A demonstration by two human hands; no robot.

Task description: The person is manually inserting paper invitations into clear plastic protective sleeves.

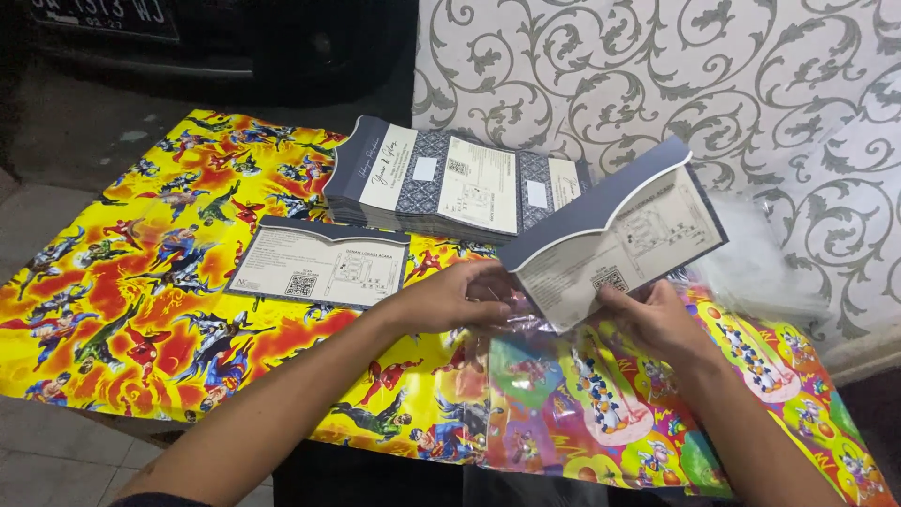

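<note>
Grey-backed folded card [615,239] sits pinched at its lower edge between the left hand [450,296] and right hand [657,319], both sets of fingers grasping it, raised over the bench so its pale printed face reads; its long axis climbs rightward, away from the card stack [441,183]

Light falls bright and even from above and in front onto the glossy wrapping sheet [141,300], whose yellow and red look saturated. The top left corner sinks into near black. Faint sheen shows on the clear plastic [760,263] at right. Soft shadows lie under the hands and the folded card [619,239]. Focus is fairly sharp at centre; small print blurs.
</note>
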